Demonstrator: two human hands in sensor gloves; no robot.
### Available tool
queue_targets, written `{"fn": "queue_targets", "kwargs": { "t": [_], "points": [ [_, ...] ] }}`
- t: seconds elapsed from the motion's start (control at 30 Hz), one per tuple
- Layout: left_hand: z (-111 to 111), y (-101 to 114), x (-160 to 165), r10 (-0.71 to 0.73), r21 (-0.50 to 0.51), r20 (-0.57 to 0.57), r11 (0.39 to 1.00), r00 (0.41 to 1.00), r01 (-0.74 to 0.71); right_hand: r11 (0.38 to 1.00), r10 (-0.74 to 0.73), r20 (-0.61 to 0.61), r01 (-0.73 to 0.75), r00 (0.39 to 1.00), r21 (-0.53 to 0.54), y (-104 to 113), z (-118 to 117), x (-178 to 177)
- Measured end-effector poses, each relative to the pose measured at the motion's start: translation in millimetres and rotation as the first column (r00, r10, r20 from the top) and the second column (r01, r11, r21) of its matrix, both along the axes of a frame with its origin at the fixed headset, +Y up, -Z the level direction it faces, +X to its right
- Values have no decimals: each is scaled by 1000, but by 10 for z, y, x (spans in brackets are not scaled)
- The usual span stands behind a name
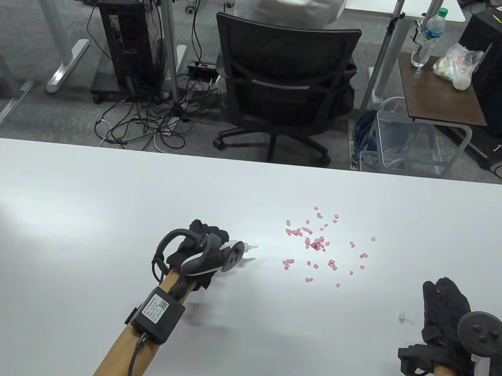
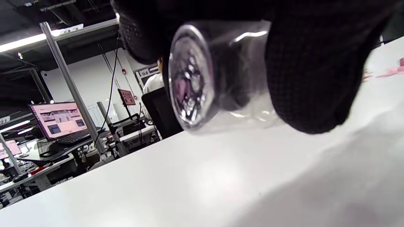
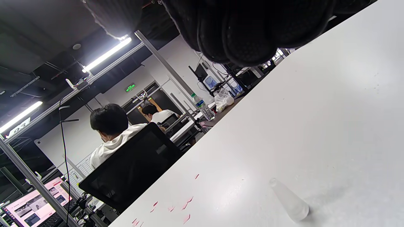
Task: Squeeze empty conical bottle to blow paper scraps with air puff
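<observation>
- My left hand (image 1: 201,248) grips the conical bottle (image 1: 244,249), a clear soft-plastic body lying on its side; my black knitted fingers (image 2: 312,72) wrap over its wall, and in the left wrist view its round flat base (image 2: 189,78) faces the camera, glossy and see-through
- The bottle's pale tapered nozzle sticks out past my fingers, low over the table (image 1: 97,188) and aimed at the paper scraps (image 1: 317,243)
- Those scraps are small flat pink squares, scattered loosely just beyond the nozzle tip, densest at the middle of the patch
- My right hand (image 1: 447,310) rests on the smooth white tabletop, well apart from the bottle, holding nothing; its fingers (image 3: 249,34) look bunched together
- Just beside that hand, on the scraps' side, stands a small frosted translucent cone-shaped cap (image 3: 288,200), upright on its wide end
</observation>
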State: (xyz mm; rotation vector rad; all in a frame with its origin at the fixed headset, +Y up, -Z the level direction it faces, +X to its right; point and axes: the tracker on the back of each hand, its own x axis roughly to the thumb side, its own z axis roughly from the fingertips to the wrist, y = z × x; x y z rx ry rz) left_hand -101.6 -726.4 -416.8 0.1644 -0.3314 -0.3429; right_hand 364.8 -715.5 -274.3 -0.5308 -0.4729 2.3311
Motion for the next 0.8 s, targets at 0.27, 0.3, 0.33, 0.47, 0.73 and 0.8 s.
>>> {"fn": "queue_targets", "kwargs": {
  "t": [0.27,0.3,0.33,0.47,0.73,0.8],
  "points": [
    [-28,19,210,-31,-22,18,999,999,32,1000,-2,5,2,1000,8,7,12,13],
    [-33,7,209,16,-56,17,998,1000,-15,1000,-3,8,3,1000,12,11,16,18],
    [-38,5,208,30,-79,6,996,1000,-30,1000,-5,7,5,1000,12,13,18,20],
    [-34,4,219,1,-33,28,999,1000,0,1000,-5,2,5,1000,13,15,16,19],
    [-28,15,169,29,-5,-2,1000,1000,-29,1000,-4,7,4,1000,15,15,23,23],
    [-28,17,178,-3,-33,-7,999,1000,3,1000,-1,7,1,1000,14,17,24,20]
  ]
}}
